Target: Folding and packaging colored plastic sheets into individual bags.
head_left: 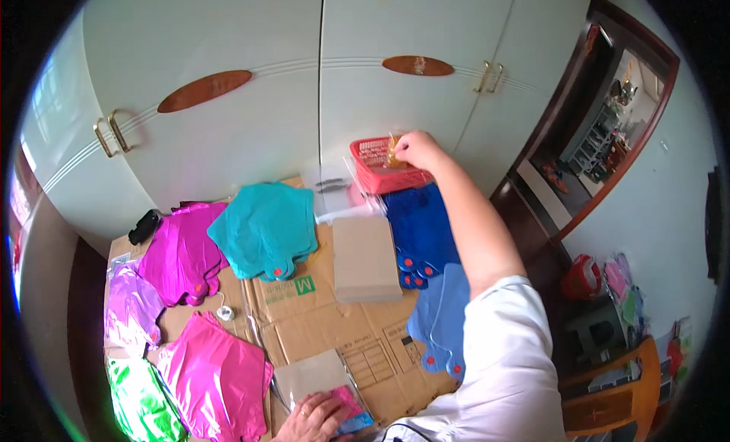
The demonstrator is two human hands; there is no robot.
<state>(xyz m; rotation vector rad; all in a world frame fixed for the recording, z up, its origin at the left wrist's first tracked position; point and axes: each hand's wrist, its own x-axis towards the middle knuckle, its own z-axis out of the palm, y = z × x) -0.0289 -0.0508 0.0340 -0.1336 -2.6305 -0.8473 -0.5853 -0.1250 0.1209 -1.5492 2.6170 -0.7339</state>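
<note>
My right hand (418,149) reaches out to a red plastic basket (372,182) at the far edge of the table. Its fingers are closed on a small clear packet (395,149) with something golden-yellow in it, just above the basket's rim. Near the front edge, my left hand (310,418) lies with its fingers spread on a flat clear bag. A grey card (308,375) and a pink and blue piece (348,406) show in that bag. Between the hands stands a stack of grey-brown cards (365,256).
Flat foil balloons lie in piles on the cardboard-covered table: teal (266,229), magenta (181,252), lilac (131,307), pink (213,377), green (141,400), dark blue (418,225) and light blue (439,316). Clear bags (338,195) lie by the basket. White cabinets (228,31) rise behind; a wooden chair (616,400) stands right.
</note>
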